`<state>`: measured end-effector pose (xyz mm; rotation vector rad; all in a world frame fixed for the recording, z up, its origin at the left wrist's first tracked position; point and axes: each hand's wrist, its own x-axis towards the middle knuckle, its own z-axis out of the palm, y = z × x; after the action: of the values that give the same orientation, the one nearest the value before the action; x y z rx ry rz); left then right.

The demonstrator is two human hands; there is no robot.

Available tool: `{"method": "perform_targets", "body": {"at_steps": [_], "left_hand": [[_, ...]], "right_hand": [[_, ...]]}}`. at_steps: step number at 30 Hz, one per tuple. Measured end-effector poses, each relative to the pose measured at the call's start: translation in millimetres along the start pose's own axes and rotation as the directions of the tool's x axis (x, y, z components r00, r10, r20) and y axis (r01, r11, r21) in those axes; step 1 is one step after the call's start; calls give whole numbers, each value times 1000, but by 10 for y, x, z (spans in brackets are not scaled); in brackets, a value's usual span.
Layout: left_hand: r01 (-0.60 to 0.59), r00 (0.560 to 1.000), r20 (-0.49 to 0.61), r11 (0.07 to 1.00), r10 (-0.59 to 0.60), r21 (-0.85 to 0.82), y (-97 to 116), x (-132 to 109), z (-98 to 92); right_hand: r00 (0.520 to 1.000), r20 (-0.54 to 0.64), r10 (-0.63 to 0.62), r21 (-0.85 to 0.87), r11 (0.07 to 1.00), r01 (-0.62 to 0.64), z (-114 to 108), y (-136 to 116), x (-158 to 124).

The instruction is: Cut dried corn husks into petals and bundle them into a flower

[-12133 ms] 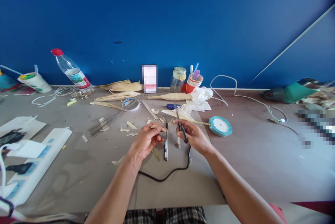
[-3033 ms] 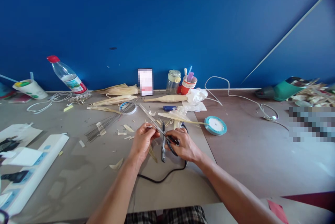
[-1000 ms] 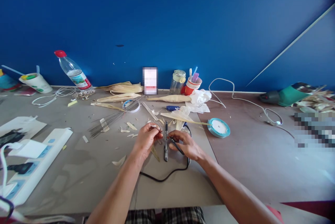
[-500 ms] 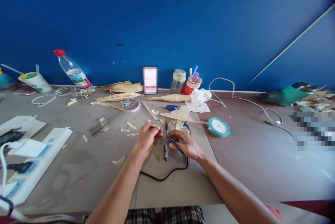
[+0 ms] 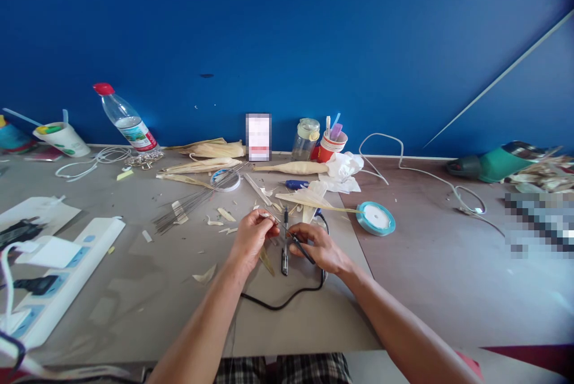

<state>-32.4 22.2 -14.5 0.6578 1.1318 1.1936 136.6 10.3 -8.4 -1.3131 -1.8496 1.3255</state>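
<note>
Left hand (image 5: 253,235): thumb and fingertips pinched together on a pale piece (image 5: 265,215), small and narrow, largely hidden by the fingers. Right hand (image 5: 319,247): fingers curled around scissors (image 5: 302,249), black-handled, the slim grey metal angled toward the left hand. Contact between metal and piece cannot be determined. Both items are held above the grey table (image 5: 305,327), near a black-and-clear pen (image 5: 284,261) lying between the hands.

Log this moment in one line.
left hand: pinching small pale piece; right hand: holding black-handled metal scissors; black-and-clear pen: on grey table, between hands
</note>
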Motion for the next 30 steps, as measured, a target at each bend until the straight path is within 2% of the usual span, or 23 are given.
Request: {"method": "perform_targets", "body": {"at_steps": [30], "left_hand": [[49,999,3,999,-49,-16,56,-1,-22]], "right_hand": [[1000,-6,-6,-11,1000,6,6,41,12]]}}
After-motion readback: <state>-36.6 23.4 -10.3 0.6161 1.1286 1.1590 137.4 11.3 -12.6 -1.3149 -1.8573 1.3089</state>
